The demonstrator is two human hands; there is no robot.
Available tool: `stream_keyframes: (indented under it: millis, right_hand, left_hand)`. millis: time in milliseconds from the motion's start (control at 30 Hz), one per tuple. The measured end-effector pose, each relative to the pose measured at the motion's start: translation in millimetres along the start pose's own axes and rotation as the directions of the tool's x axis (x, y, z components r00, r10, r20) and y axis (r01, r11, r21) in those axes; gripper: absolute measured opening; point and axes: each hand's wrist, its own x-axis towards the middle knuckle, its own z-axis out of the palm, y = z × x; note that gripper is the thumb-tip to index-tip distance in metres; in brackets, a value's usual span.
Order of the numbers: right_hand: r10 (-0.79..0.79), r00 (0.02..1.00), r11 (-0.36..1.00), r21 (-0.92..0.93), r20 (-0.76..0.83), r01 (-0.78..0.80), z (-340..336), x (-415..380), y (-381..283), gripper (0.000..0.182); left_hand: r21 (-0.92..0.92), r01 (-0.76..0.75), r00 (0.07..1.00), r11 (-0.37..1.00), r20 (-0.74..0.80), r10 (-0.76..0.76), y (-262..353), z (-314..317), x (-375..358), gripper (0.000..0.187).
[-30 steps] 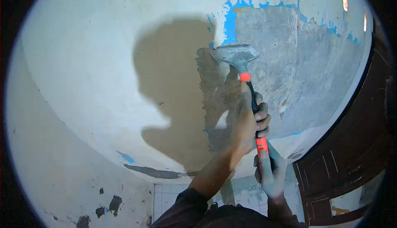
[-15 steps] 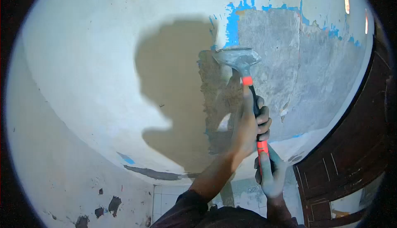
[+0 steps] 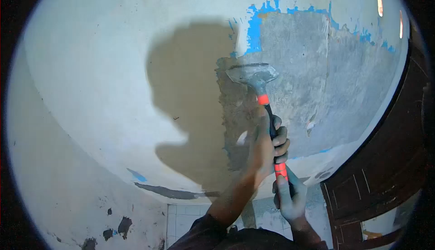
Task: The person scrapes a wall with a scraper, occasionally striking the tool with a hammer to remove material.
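Observation:
A long-handled wall scraper (image 3: 254,74) with a wide grey head and a black handle with orange-red bands leans up against the wall. Its blade edge lies over the bare grey patch (image 3: 299,87), a little below the ragged blue paint edge (image 3: 254,35). My left hand (image 3: 265,141) is wrapped round the upper part of the handle, thumb stretched along it. Lower down, near the handle's end, my right hand (image 3: 291,195) grips by the second orange-red band. Both hands are closed on the same tool.
Pale painted wall (image 3: 104,82) surrounds the patch, and a head-shaped shadow falls left of the scraper. A dark brown wooden door (image 3: 362,191) stands at the right. White floor tiles (image 3: 186,213) show below. The left wall has dark chipped spots (image 3: 124,225).
The scraper and both hands have moved down the wall and slightly left. Its blade has come away from the lower end of the blue paint edge.

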Motion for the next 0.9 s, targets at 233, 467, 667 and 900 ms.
stream_keyframes:
  millis: [233,467,667,900]
  right_hand:
    - [0.002,1.000,0.999,0.036,-0.012,-0.001,15,2,5,0.036]
    - [0.002,1.000,0.997,0.073,-0.030,0.000,29,14,12,0.030]
    - [-0.088,0.994,0.993,0.069,-0.065,0.093,46,25,11,0.027]
    - [-0.039,0.999,0.999,-0.030,0.002,0.039,39,8,21,0.037]
  left_hand:
    - [0.070,0.014,0.999,0.997,-0.049,-0.010,2,-12,-5,0.048]
    - [0.121,-0.043,0.998,0.992,-0.031,0.047,18,-11,2,0.055]
    - [0.206,-0.128,0.992,0.970,0.011,0.128,29,-13,7,0.053]
    - [0.149,-0.035,0.999,0.988,0.000,0.035,19,-27,-6,0.053]
